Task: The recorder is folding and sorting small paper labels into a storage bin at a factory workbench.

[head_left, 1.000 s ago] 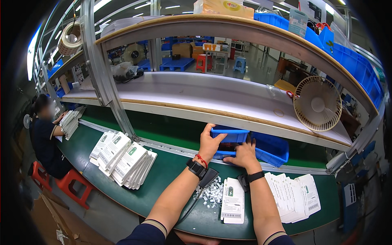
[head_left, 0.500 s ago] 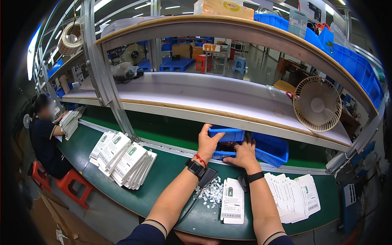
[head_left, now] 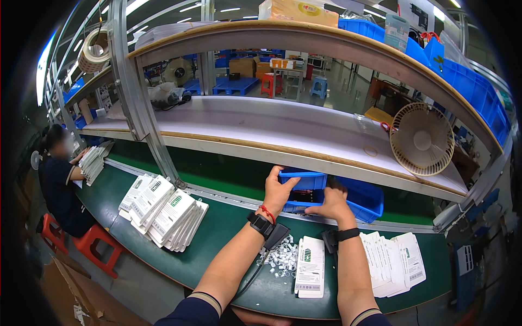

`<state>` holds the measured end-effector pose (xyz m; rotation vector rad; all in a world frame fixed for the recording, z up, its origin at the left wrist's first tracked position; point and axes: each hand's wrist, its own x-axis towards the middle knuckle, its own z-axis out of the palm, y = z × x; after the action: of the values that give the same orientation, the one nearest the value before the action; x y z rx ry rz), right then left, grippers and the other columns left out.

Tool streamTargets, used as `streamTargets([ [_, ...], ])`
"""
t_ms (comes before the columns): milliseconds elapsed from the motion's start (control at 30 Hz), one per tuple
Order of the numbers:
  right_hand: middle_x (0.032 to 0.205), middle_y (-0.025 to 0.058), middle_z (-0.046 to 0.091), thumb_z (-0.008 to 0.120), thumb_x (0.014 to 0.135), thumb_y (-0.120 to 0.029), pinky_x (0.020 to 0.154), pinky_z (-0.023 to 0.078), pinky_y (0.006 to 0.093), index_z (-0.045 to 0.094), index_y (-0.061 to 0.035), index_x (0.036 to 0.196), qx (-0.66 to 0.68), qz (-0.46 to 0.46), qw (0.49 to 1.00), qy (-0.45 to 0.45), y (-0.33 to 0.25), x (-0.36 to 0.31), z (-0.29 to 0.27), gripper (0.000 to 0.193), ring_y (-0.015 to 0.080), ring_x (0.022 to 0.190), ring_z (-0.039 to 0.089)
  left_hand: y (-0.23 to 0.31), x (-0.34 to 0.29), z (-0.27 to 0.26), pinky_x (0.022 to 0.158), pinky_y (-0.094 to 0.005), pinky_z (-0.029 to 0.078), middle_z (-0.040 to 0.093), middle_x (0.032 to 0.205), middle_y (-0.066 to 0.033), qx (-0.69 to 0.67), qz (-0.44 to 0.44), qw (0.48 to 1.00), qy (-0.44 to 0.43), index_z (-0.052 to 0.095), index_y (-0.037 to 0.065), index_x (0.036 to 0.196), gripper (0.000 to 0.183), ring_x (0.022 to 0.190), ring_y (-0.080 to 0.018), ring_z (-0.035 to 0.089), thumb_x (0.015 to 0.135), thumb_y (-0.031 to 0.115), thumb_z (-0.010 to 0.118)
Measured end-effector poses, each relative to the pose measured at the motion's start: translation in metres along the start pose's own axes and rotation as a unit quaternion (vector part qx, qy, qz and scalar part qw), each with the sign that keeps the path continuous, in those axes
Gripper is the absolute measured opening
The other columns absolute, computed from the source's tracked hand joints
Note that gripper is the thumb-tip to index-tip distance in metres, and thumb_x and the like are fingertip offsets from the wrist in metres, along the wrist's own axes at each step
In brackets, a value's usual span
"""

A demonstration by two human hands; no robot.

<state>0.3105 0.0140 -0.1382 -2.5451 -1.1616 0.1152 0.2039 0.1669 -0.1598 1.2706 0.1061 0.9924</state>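
Blue plastic bin (head_left: 304, 182), small and open on top, sits at the back of the green work table (head_left: 217, 244), tucked under the long white shelf (head_left: 283, 125). Both of the person's hands are on it. The left hand (head_left: 278, 191) wraps around the bin's left side, fingers up on the rim, holding it tight. The right hand (head_left: 329, 204) grips the bin's front right corner, with fingers curled over the edge. Just beside it on the right sits a bigger blue plastic bin (head_left: 364, 198). Something dark lies inside the small bin, too hard to make out.

Nearer to the person, a little pile of small white bits (head_left: 283, 255) lies on the table. Next to it is a flat white card pack (head_left: 310, 266), and to the right a fan of white card packs (head_left: 394, 263). More white packs (head_left: 163, 212) are stacked on the left. A round cream fan (head_left: 421, 138) stands on the shelf. Far left, another person in a dark shirt (head_left: 57, 179) sits on a red stool (head_left: 89, 244).
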Motion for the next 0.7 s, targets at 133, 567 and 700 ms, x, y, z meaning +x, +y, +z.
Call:
streamTargets([
  [133,0.138,0.0254,0.049,0.089,0.047,-0.051,0.112,0.015,0.0560,0.050,-0.0011,0.135,0.050,-0.001,0.999,0.017,0.022,-0.007,-0.020,0.108,0.0397,0.138,0.030,-0.011,-0.002,-0.006,0.083,-0.0282,0.050,0.065,0.101,-0.0065,0.104,0.001,0.994,-0.028,0.059,0.003,0.106,0.032,0.093,-0.0129,0.060,0.079,0.005,0.076],
  [567,0.113,0.0218,0.065,0.087,0.054,-0.050,0.105,0.030,0.0490,0.056,0.0014,0.124,0.160,-0.040,0.984,0.068,0.025,-0.016,-0.029,0.091,0.0407,0.114,0.056,-0.018,-0.008,-0.018,0.084,-0.0357,0.048,0.052,0.106,-0.0116,0.293,0.130,0.944,-0.071,0.068,0.011,0.096,0.032,0.102,-0.0269,0.055,0.067,0.016,0.082],
  [700,0.110,0.0222,0.066,0.087,0.057,-0.045,0.104,0.034,0.0464,0.058,0.0014,0.120,0.141,-0.048,0.985,0.089,0.017,-0.019,-0.033,0.083,0.0414,0.113,0.057,-0.002,-0.008,-0.024,0.082,-0.0361,0.048,0.050,0.101,-0.0101,0.336,0.073,0.934,-0.101,0.068,0.012,0.095,0.032,0.098,-0.0262,0.054,0.067,0.019,0.082],
])
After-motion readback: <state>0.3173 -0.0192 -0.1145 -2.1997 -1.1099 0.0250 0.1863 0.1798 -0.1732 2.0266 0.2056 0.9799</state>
